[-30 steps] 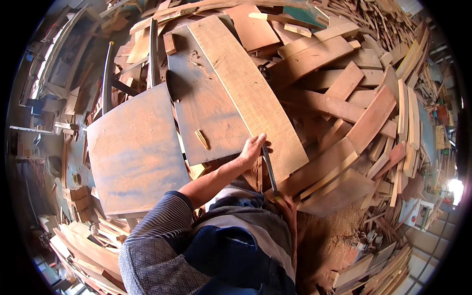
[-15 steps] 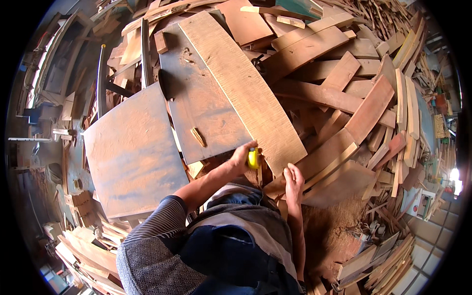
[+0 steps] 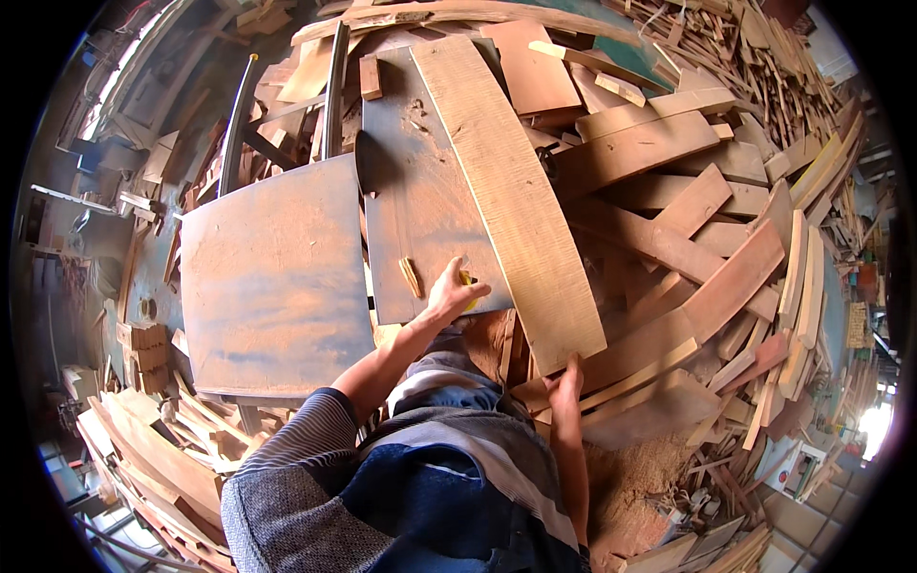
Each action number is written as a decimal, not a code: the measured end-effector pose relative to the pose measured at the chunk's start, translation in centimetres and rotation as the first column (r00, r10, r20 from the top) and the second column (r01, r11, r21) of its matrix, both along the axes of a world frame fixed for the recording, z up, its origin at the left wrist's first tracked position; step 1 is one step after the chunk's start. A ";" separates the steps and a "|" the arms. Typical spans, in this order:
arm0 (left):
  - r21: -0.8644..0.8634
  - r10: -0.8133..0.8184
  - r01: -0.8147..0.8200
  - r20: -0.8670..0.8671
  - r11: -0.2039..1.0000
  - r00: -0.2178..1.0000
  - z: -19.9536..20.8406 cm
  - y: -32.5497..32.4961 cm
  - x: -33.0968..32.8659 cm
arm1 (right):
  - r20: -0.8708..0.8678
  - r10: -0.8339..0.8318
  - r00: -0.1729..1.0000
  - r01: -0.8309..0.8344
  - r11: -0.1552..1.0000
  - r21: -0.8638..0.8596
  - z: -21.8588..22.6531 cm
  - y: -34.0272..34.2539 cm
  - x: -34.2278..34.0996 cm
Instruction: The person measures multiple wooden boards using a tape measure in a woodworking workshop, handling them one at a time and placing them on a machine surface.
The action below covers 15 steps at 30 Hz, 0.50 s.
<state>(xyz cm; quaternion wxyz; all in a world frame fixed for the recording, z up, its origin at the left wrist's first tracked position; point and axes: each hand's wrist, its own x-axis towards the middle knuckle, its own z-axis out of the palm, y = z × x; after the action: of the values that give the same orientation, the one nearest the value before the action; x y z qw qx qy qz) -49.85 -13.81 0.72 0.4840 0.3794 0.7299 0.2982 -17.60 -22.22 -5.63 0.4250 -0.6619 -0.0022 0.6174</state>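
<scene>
On the metal table (image 3: 428, 224), the board (image 3: 521, 215) looks stiff, heavyish, best gripped at five o'clock, the right hand (image 3: 565, 380) touching there, closure unclear, the left hand (image 3: 453, 291) clasping a tape measure (image 3: 468, 279).

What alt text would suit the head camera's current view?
A person's left hand holds a partly hidden yellow tape measure at a dusty worktop's edge, while the right hand touches the near end of a long pale board; loose planks are heaped to the right.
</scene>
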 end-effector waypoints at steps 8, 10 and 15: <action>0.199 -0.132 0.476 -0.807 0.856 0.575 -1.6 1.5 -0.4 | -0.196 -0.011 0.981 0.021 0.999 0.045 0.6 -1.1 0.4; 0.345 -0.098 0.358 -0.588 0.868 0.803 -1.7 1.9 0.5 | -0.211 0.027 0.977 -0.017 0.999 0.051 2.8 -1.9 0.0; 0.196 0.109 -0.277 0.598 0.941 0.794 -1.4 3.8 3.9 | 0.056 0.490 0.870 -0.482 0.821 0.306 11.2 -2.7 -2.3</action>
<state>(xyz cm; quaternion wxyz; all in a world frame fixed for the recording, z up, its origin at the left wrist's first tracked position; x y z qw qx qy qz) -45.92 -9.97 -0.67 0.5922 0.2567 0.5349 0.5452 -19.93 -24.97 5.57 0.3522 -0.5563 -0.2624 0.7054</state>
